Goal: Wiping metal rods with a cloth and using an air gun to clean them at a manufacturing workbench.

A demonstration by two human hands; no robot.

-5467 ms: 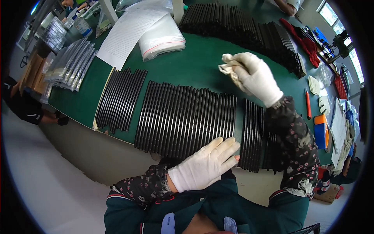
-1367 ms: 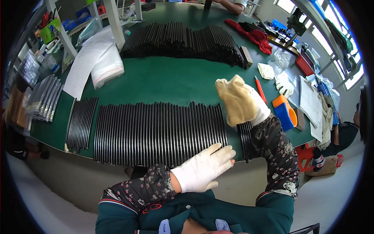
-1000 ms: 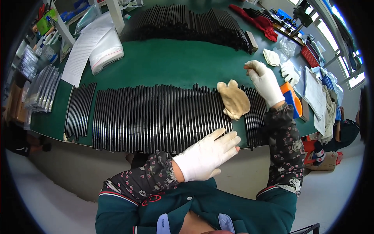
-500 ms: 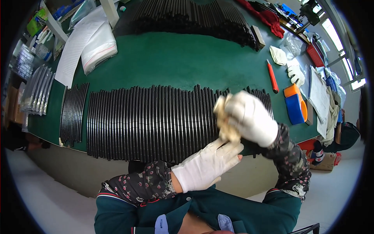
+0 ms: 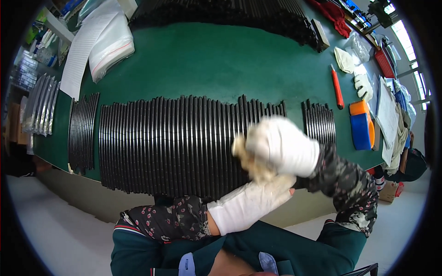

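Note:
A long row of glossy black rods (image 5: 161, 142) lies side by side along the near part of the table. My right hand (image 5: 283, 145), in a white glove, is closed round a crumpled, yellowish cloth (image 5: 253, 168) over the right end of this row. Motion blurs the cloth and the fingers. My left hand (image 5: 251, 202), also in a white glove, lies flat with fingers stretched out by the near ends of the rods, just below the cloth. One bare fingertip shows. Smaller groups of black rods lie at the left (image 5: 83, 133) and at the right (image 5: 321, 122), apart from the main row.
More black rods (image 5: 221, 20) are heaped across the far side of the green table (image 5: 193, 60), against a block (image 5: 321, 34). To the right are a red knife (image 5: 337, 87), orange and blue tape rolls (image 5: 361, 131) and a white glove (image 5: 363, 87). Paper sheets (image 5: 83, 55) and plastic bags (image 5: 110, 50) lie left.
My right hand has moved left and slightly nearer with the cloth. My left hand stays by the rods' near ends. The view has shifted a little, and the gap before the right group shows more plainly.

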